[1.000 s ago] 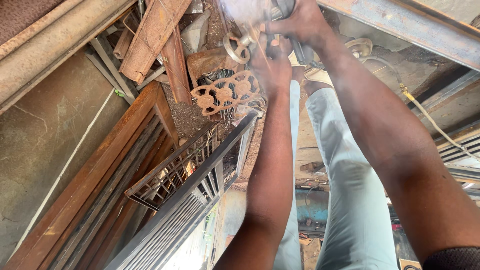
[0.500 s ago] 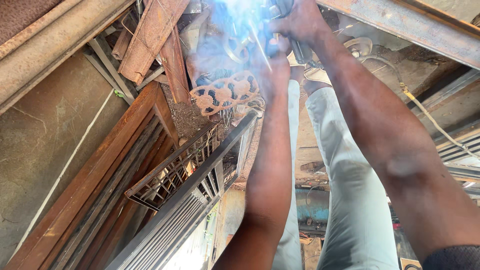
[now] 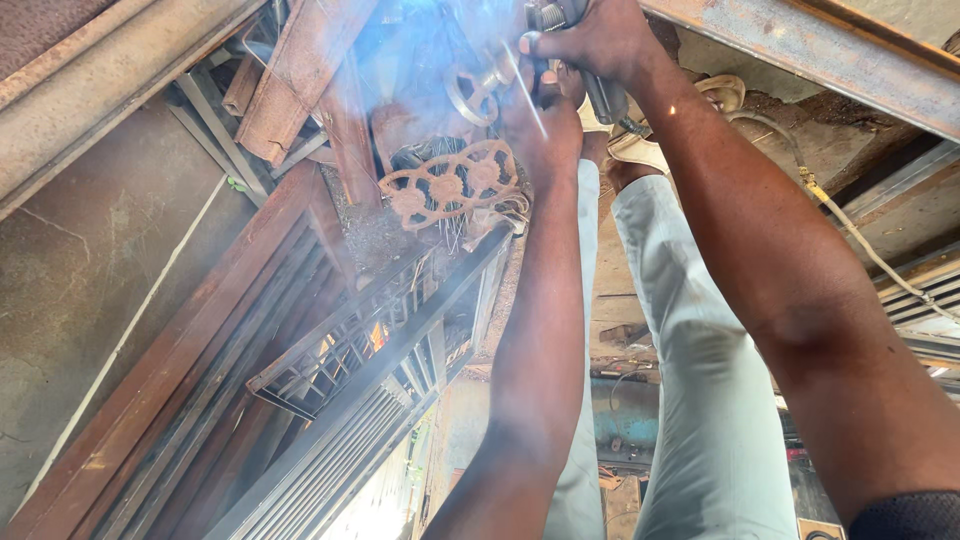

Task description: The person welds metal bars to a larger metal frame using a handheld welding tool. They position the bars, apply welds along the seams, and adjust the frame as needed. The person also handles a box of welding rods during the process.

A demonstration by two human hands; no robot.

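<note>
My right hand [image 3: 600,45] is at the top of the view, closed around a welding electrode holder [image 3: 605,95] whose cable [image 3: 850,235] trails off to the right. Just below it is my left hand [image 3: 545,120], its fingers curled, with a thin pale rod [image 3: 528,92] running across it. Whether the hand grips the rod is unclear. Blue arc glow and smoke [image 3: 430,50] hang over a small metal ring [image 3: 468,95] to the left of both hands. A rusty ornamental casting [image 3: 445,185] with round rosettes lies below the ring.
Rusty steel angles and bars [image 3: 300,80] are stacked at the upper left. A louvred metal frame [image 3: 380,400] runs diagonally below the casting. My legs in pale trousers [image 3: 690,380] are at centre right. A steel beam [image 3: 820,60] crosses the top right, and a concrete floor [image 3: 100,290] is at the left.
One second ago there was no arc. It lit half a second ago, and now blue glow and smoke spread over the ring. Both hands have stayed in nearly the same place.
</note>
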